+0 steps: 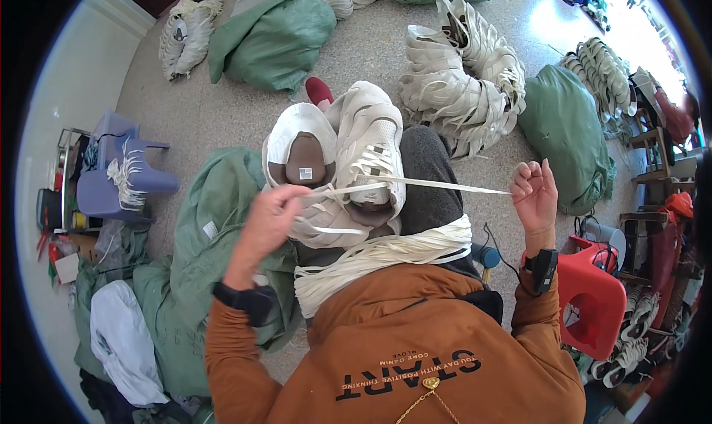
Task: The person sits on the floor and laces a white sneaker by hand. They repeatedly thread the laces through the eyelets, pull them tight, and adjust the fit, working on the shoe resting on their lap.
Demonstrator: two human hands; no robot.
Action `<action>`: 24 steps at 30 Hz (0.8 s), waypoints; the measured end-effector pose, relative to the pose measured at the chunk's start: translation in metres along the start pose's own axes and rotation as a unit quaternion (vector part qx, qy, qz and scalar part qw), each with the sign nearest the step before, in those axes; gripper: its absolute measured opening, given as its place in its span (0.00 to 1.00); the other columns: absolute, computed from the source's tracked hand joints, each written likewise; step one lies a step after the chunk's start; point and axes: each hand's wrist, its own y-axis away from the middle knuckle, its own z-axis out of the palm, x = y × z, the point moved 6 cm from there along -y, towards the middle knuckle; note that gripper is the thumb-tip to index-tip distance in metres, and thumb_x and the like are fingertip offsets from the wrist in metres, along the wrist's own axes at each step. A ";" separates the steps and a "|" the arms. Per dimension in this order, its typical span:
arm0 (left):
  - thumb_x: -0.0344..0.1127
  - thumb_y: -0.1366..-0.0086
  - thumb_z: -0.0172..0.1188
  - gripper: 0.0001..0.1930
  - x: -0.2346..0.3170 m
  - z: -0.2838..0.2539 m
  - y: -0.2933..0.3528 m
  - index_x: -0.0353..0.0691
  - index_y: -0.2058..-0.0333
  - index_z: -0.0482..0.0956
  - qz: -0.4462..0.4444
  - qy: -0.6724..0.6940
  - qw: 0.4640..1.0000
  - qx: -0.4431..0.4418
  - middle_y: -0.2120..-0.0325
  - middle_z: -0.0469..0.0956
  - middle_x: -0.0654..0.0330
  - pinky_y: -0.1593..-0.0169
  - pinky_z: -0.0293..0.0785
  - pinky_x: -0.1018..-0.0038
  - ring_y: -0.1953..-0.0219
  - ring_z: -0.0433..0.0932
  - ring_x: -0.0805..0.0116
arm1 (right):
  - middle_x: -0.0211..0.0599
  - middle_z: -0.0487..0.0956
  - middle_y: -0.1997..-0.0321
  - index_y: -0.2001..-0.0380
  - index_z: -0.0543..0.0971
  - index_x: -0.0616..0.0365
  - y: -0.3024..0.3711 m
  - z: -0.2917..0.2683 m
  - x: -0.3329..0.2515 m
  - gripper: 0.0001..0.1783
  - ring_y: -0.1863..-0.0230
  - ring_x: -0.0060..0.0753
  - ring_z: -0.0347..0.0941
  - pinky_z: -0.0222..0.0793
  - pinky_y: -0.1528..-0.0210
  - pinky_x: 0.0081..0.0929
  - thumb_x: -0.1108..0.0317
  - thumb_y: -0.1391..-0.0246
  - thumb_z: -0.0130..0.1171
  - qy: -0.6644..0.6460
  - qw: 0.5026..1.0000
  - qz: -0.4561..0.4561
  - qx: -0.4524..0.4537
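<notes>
On my lap lies a cream sneaker (368, 123), its toe pointing away from me and a flat white shoelace (445, 184) threaded through its front. The lace stretches out both ways over the shoe. My left hand (276, 210) pinches one end beside the shoe opening. Far out to the right, my right hand (535, 194) is closed on the other end. Left of the sneaker, another cream shoe (275, 138) shows a brown insole with a small label. A thick bundle of loose white laces (386, 257) lies across my thighs, nearer to my body.
Green sacks (271, 42) stand ahead, and another green sack (567, 131) stands right. A curved stack of cream shoes (467, 79) lies on the speckled floor (363, 45). At left is a purple stool (111, 183) with laces; at right, a red stool (593, 298).
</notes>
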 end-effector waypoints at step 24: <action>0.26 0.36 0.63 0.11 0.024 0.146 -0.024 0.32 0.56 0.79 0.119 -0.001 0.988 0.097 0.68 0.82 0.54 0.72 0.75 0.75 0.76 0.79 0.71 | 0.45 0.73 0.70 0.66 0.76 0.60 -0.010 0.108 0.137 0.03 0.69 0.56 0.74 0.70 0.69 0.44 0.73 0.42 0.59 0.734 0.616 -0.214 -0.190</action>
